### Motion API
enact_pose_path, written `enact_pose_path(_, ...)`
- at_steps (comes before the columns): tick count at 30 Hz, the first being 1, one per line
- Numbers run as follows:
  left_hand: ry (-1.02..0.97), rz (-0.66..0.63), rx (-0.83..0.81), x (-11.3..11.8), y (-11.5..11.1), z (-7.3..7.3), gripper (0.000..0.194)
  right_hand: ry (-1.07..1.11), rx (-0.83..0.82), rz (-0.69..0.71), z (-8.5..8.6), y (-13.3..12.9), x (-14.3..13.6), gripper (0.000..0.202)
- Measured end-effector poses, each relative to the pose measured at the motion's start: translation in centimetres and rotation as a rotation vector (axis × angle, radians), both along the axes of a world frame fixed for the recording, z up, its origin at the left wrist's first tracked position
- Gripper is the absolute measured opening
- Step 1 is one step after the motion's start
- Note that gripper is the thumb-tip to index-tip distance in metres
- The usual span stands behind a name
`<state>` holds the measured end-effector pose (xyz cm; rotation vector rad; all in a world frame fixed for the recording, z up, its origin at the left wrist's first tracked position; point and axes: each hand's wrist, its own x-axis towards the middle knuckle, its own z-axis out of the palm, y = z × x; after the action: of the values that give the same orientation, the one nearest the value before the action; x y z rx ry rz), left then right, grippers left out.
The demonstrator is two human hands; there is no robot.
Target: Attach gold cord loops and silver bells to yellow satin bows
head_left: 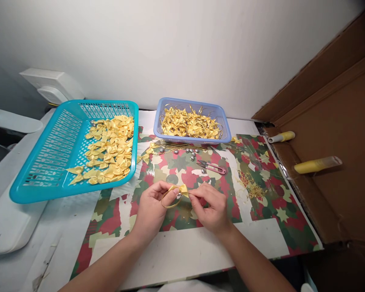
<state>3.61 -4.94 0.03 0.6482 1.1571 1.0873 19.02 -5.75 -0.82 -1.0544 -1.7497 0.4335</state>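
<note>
A yellow satin bow [183, 190] with a looped gold cord [171, 207] is held over the patterned table cover. My left hand [153, 205] pinches the bow's left side between thumb and fingers, and the cord loop hangs beside the thumb. A small silver bell [179, 196] shows just under the bow. My right hand [211, 207] is closed at the bow's right edge, thumb and index finger pinched together there. Beyond the hands, thread snips [212, 167] lie among several loose silver bells [192, 154].
At the left, a turquoise basket [69, 194] holds many yellow bows. A blue-purple basket [194, 140] with corded bows stands at the back. Gold cord scraps [252, 187] lie right. Two yellow tubes [317, 164] [282, 137] stick out by the cardboard [331, 121].
</note>
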Motion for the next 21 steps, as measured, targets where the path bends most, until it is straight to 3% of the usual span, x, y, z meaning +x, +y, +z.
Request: enact_pose_path(21,0.058,-0.022,-0.079,0.17,0.33,0.59,0.027,-0.101,0.059,0.007,0.07,0.25,0.38,0.016)
